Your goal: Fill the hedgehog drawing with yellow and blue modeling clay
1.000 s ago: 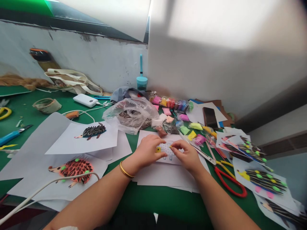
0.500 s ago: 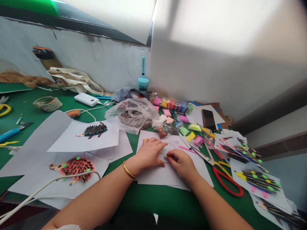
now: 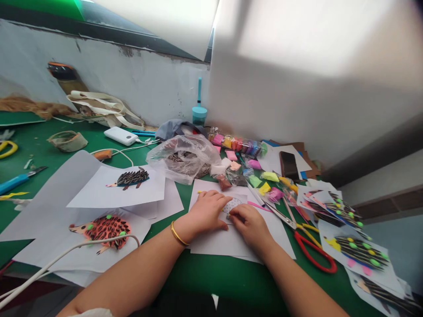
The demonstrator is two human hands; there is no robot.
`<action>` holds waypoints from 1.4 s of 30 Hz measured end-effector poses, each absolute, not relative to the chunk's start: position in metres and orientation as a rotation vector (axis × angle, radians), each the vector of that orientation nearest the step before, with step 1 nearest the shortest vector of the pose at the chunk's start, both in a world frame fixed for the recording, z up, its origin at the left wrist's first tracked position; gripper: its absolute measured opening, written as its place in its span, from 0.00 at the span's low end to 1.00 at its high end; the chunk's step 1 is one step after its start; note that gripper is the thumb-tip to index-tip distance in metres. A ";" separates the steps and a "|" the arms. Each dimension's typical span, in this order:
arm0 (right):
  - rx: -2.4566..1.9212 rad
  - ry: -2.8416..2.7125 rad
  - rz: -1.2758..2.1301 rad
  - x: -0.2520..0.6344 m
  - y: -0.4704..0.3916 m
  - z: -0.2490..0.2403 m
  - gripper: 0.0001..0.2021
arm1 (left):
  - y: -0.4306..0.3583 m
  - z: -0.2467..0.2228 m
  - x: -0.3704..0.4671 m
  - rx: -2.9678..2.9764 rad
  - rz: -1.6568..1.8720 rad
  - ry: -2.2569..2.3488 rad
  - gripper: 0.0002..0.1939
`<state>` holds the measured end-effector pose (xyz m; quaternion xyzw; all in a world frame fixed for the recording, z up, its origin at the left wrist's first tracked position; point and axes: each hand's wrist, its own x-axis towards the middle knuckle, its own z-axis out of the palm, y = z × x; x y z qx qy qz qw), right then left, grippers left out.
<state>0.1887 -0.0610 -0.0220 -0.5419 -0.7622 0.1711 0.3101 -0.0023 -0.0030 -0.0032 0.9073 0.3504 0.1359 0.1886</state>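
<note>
A small sheet with a printed hedgehog-like outline (image 3: 235,203) lies on stacked white paper (image 3: 206,244). My left hand (image 3: 208,212) rests flat on these sheets, fingers spread, covering the drawing's left part. My right hand (image 3: 248,224) is closed in a pinch at the lower edge of the outline. A tiny yellowish spot shows near its fingertips, too small to name. Just beyond my hands lie a pink strip (image 3: 260,206) and packets of coloured clay, among them a yellow packet (image 3: 265,189) and a brown packet (image 3: 224,182).
Red-handled scissors (image 3: 315,253) lie right of the paper. A plastic bag of sunflower seeds (image 3: 185,159) stands behind it. Finished hedgehog pictures lie on both sides, one an orange hedgehog (image 3: 107,231) crossed by a white cable (image 3: 71,247). A phone (image 3: 288,165) lies at the back right.
The whole view has shifted very slightly. Both hands stay in nearly the same place on the paper, with the right fingertips moved only a little.
</note>
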 end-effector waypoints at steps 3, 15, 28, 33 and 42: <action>-1.427 -2.027 0.412 0.189 -0.060 -0.023 0.05 | -0.003 -0.003 -0.002 2.553 0.381 0.989 0.44; -1.441 -2.087 0.365 0.188 -0.062 -0.026 0.04 | -0.002 -0.004 -0.002 2.528 0.402 0.981 0.43; -1.420 -2.006 0.363 0.190 -0.062 -0.024 0.05 | -0.002 -0.004 -0.002 2.528 0.405 0.988 0.44; -1.435 -2.031 0.363 0.189 -0.060 -0.028 0.05 | -0.002 -0.005 -0.001 2.520 0.426 0.978 0.43; -1.461 -2.048 0.424 0.190 -0.060 -0.026 0.04 | -0.002 -0.004 -0.002 2.540 0.399 0.978 0.44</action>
